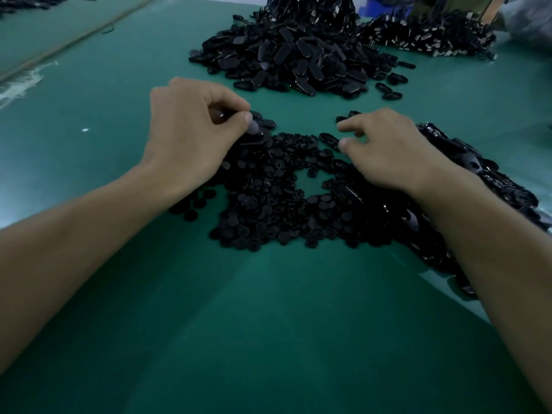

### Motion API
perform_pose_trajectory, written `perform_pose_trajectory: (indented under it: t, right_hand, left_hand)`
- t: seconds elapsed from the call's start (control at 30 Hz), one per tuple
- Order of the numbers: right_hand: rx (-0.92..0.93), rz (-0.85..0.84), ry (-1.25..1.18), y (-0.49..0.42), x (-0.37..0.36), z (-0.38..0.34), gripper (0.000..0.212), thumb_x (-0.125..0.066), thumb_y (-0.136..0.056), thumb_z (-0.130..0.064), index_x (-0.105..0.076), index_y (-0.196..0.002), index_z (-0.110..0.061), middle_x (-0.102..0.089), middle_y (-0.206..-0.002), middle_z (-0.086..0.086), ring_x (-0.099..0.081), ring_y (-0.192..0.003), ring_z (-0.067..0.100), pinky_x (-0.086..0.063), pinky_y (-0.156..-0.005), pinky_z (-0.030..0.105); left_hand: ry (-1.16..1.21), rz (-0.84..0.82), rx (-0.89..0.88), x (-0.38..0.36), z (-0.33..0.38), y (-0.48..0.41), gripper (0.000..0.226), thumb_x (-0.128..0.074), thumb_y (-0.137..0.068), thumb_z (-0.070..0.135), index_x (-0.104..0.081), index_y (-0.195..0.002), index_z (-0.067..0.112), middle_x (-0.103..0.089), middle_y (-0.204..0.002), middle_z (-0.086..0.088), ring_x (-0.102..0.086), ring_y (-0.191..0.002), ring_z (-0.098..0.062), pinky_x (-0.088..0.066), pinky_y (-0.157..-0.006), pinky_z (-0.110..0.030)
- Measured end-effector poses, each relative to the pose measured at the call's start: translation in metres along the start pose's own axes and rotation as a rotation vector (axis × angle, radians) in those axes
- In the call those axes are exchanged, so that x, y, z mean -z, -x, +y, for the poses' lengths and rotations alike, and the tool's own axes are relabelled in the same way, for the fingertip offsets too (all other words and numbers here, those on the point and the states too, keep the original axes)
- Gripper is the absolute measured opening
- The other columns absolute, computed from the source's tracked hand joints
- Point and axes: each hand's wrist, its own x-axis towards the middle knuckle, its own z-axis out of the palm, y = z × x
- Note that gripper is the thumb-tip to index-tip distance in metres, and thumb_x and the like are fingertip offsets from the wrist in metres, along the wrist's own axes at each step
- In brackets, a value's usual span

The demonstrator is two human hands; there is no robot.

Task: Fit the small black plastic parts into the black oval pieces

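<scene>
A flat heap of small black plastic parts point(268, 201) lies on the green table between my hands. My left hand point(191, 135) grips a few black oval pieces point(258, 130) stacked between thumb and curled fingers at the heap's far left edge. My right hand point(388, 150) hovers over the heap's right side, its index finger and thumb stretched left toward a single oval piece point(328, 140) and apart from it. More oval pieces point(478, 174) lie in a band under and beyond my right wrist.
A tall pile of black oval pieces point(298, 55) rises at the far centre, with another pile point(430, 31) behind it to the right. Blue bins point(373, 4) stand at the back. The green table point(268, 324) stretches toward me.
</scene>
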Motion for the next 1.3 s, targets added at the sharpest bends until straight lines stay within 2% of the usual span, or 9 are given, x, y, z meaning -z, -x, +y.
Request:
perform_pose_trajectory:
  t: [0.07, 0.17, 0.27, 0.37, 0.47, 0.6, 0.8, 0.97, 1.3]
  right_hand:
    - [0.0, -0.01, 0.013, -0.003, -0.003, -0.003, 0.036, -0.053, -0.104, -0.032, -0.068, -0.124, -0.006, -0.066, -0.128, 0.016, -0.06, -0.115, 0.031, -0.047, -0.103, 0.043]
    - [-0.028, 0.045, -0.04, -0.005, -0.005, -0.005, 0.027, -0.061, -0.1, -0.029, -0.077, -0.103, -0.007, -0.074, -0.102, 0.013, -0.068, -0.092, 0.028, -0.055, -0.088, 0.038]
    - [-0.065, 0.075, -0.075, -0.011, -0.006, -0.005, 0.018, -0.063, -0.099, -0.022, -0.076, -0.1, -0.01, -0.071, -0.1, 0.012, -0.067, -0.083, 0.026, -0.059, -0.084, 0.04]
    - [-0.077, 0.138, -0.091, -0.012, -0.004, -0.002, 0.023, -0.057, -0.102, -0.022, -0.074, -0.095, -0.008, -0.068, -0.096, 0.013, -0.068, -0.078, 0.03, -0.061, -0.074, 0.041]
    - [-0.039, 0.158, -0.282, -0.005, -0.002, -0.002, 0.019, -0.057, -0.102, -0.018, -0.073, -0.093, -0.014, -0.071, -0.084, 0.003, -0.07, -0.076, 0.019, -0.052, -0.06, 0.023]
    - [0.066, 0.011, -0.685, 0.008, 0.003, -0.007, 0.015, -0.061, -0.1, -0.014, -0.071, -0.095, -0.024, -0.075, -0.083, 0.003, -0.067, -0.066, 0.002, -0.047, -0.057, 0.012]
    - [0.209, -0.058, -0.708, 0.016, 0.005, -0.012, 0.021, -0.063, -0.098, -0.015, -0.072, -0.105, -0.033, -0.074, -0.087, 0.009, -0.065, -0.071, 0.002, -0.048, -0.061, 0.012]
    - [0.219, -0.048, -0.719, 0.017, 0.0, -0.012, 0.02, -0.067, -0.096, -0.013, -0.07, -0.11, -0.026, -0.075, -0.082, 0.005, -0.066, -0.07, 0.003, -0.05, -0.066, 0.014]
    - [0.162, -0.004, -0.869, 0.024, -0.001, -0.014, 0.01, -0.068, -0.094, -0.007, -0.065, -0.093, -0.016, -0.071, -0.063, -0.008, -0.064, -0.059, 0.0, -0.045, -0.056, 0.009]
  left_hand:
    - [-0.066, -0.011, 0.002, 0.0, -0.004, -0.001, 0.011, -0.073, -0.091, 0.028, -0.073, -0.085, 0.038, -0.058, -0.062, 0.03, -0.062, -0.059, 0.004, -0.046, -0.058, -0.007]
    - [-0.141, -0.027, 0.035, -0.002, -0.009, -0.002, 0.007, -0.072, -0.09, 0.038, -0.078, -0.091, 0.034, -0.058, -0.067, 0.025, -0.057, -0.064, -0.008, -0.05, -0.063, -0.031]
    - [-0.2, -0.01, 0.046, -0.004, -0.009, -0.002, 0.01, -0.07, -0.091, 0.041, -0.078, -0.091, 0.035, -0.053, -0.065, 0.026, -0.051, -0.065, -0.008, -0.038, -0.058, -0.028]
    - [-0.204, 0.003, 0.042, -0.003, -0.009, -0.002, 0.01, -0.068, -0.092, 0.038, -0.076, -0.093, 0.033, -0.057, -0.075, 0.02, -0.054, -0.076, -0.01, -0.042, -0.069, -0.032]
    - [-0.147, 0.024, 0.0, -0.004, -0.005, 0.0, 0.008, -0.066, -0.093, 0.035, -0.074, -0.091, 0.033, -0.061, -0.082, 0.017, -0.056, -0.082, -0.011, -0.047, -0.075, -0.032]
    - [0.035, -0.004, -0.114, -0.01, 0.012, 0.006, 0.008, -0.068, -0.093, 0.024, -0.076, -0.092, 0.023, -0.062, -0.077, 0.028, -0.063, -0.07, 0.008, -0.047, -0.068, -0.008]
    - [0.409, -0.14, 0.026, -0.017, 0.021, 0.014, 0.008, -0.072, -0.092, 0.014, -0.072, -0.098, 0.02, -0.074, -0.079, 0.006, -0.074, -0.07, -0.01, -0.06, -0.059, -0.024]
    - [0.552, -0.216, 0.144, -0.021, 0.019, 0.017, 0.016, -0.069, -0.093, 0.005, -0.071, -0.09, 0.02, -0.076, -0.072, 0.003, -0.075, -0.069, -0.014, -0.059, -0.062, -0.023]
    - [0.753, -0.207, 0.259, -0.023, 0.022, 0.02, 0.01, -0.068, -0.093, 0.0, -0.071, -0.094, 0.009, -0.076, -0.074, -0.004, -0.075, -0.07, -0.015, -0.058, -0.064, -0.021]
